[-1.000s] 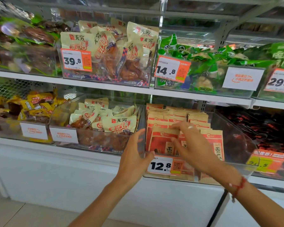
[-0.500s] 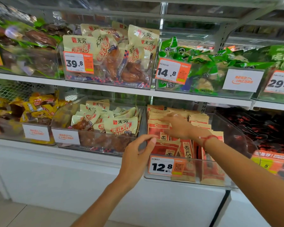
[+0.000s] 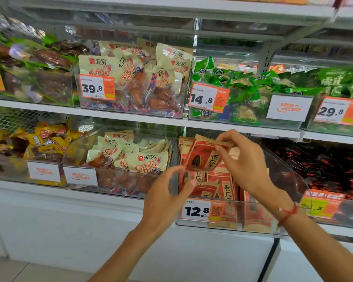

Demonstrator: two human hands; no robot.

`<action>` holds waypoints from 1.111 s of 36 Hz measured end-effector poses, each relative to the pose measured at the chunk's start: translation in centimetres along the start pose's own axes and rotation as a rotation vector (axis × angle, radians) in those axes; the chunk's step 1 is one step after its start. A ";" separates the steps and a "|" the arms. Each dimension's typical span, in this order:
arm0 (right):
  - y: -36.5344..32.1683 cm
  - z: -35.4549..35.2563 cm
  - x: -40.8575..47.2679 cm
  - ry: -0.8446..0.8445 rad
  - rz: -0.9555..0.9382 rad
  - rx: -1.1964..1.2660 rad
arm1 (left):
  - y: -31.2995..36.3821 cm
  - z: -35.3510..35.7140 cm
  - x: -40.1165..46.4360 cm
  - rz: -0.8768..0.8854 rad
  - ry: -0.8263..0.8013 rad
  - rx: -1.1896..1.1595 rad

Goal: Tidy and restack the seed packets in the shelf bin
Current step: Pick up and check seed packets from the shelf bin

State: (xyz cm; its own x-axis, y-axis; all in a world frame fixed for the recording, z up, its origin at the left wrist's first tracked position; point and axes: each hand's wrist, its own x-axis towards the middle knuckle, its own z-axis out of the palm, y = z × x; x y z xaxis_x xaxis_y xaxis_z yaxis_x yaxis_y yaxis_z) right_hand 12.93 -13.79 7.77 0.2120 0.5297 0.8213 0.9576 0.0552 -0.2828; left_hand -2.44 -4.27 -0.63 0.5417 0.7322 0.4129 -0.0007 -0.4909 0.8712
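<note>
Red seed packet (image 3: 205, 157) hangs above the bin (image 3: 281, 169), pinched by my right hand (image 3: 243, 161); my left hand's (image 3: 167, 198) grip pinches its lower corner.

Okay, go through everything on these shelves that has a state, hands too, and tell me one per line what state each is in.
Right hand: pinching the lifted seed packet's top edge.
Left hand: fingers at the packet's lower left corner.
Lifted seed packet: raised above the bin, tilted.
Seed packets in bin: standing, uneven.
Clear bin: open-topped, partly filled.
Price tag 12.8: on the bin's front.
Chicken packs: piled loosely in the neighbouring bin.
</note>
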 end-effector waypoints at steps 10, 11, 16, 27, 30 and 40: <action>-4.0 -3.9 -3.3 0.391 -0.040 0.337 | 4.2 -2.2 -2.7 0.055 0.044 -0.118; -4.3 -4.1 -3.7 0.410 -0.039 0.370 | 4.3 -2.3 -3.2 0.061 0.032 -0.144; -5.1 -4.4 -5.3 0.366 -0.047 0.461 | 4.5 -2.7 -5.2 0.106 -0.069 -0.168; -3.9 -0.8 -7.8 -0.098 0.301 0.729 | 3.2 -1.7 -4.8 -0.036 -0.146 -0.067; -3.8 -0.6 -7.9 -0.105 0.380 0.745 | 2.9 -1.6 -4.7 -0.064 -0.164 -0.080; -2.6 -0.4 -8.5 -0.216 0.608 0.680 | 2.9 -1.7 -4.8 -0.271 -0.122 -0.334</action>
State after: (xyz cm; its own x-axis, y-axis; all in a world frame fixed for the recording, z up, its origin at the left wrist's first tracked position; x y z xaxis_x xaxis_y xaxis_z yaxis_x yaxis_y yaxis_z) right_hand 8.76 -18.75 1.72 0.5321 0.7724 0.3469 0.3601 0.1644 -0.9183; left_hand -6.51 -8.37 0.33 0.6546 0.7426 0.1413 -0.1059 -0.0950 0.9898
